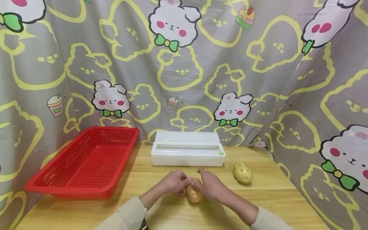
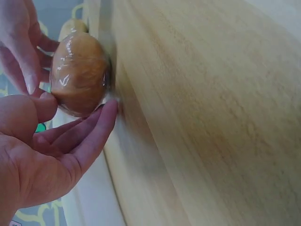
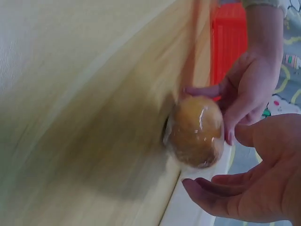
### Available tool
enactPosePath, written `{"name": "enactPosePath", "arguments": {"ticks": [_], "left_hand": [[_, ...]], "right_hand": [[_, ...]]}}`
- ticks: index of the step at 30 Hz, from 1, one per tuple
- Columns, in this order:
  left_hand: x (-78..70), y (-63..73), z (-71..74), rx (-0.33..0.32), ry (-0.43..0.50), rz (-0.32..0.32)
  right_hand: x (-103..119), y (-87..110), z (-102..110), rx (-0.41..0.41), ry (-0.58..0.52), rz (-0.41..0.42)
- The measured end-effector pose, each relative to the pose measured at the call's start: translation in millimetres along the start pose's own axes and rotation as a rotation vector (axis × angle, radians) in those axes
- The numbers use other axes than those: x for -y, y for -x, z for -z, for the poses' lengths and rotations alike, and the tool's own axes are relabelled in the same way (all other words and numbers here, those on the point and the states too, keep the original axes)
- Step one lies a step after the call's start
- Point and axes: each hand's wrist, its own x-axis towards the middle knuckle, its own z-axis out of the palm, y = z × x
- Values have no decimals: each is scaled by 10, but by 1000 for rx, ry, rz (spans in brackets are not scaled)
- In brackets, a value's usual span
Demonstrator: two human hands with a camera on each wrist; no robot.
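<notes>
A brownish potato (image 1: 194, 194) in shiny clear film stands low over the table in front of me, between my two hands. My left hand (image 1: 174, 182) holds its left side; in the left wrist view the thumb lies on top and the fingers (image 2: 96, 129) curve beneath. From the other side my right hand (image 1: 211, 185) grips it, its thumb close to the left thumb. The right wrist view shows the right fingers (image 3: 211, 188) bent around the near end of the potato (image 3: 196, 134). Part of the potato is hidden by the thumbs in the head view.
A white cling film box (image 1: 187, 160) with its lid raised stands behind the hands. To the left is a red perforated basket (image 1: 110, 191). A second, yellow potato (image 1: 242, 172) lies at the right on the wooden table (image 1: 276, 204). A patterned curtain (image 1: 184, 80) hangs behind.
</notes>
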Motion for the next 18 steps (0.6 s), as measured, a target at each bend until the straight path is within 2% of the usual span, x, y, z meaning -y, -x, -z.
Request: {"name": "enactPosePath", "arguments": {"ticks": [5, 13, 18], "left_hand": [[14, 13, 8, 3, 18, 6], [51, 41, 42, -32, 51, -2], [63, 50, 62, -45, 29, 3]], "right_hand": [[65, 52, -63, 23, 9, 63], [48, 52, -158, -10, 42, 65], [1, 33, -156, -59, 67, 69]]}}
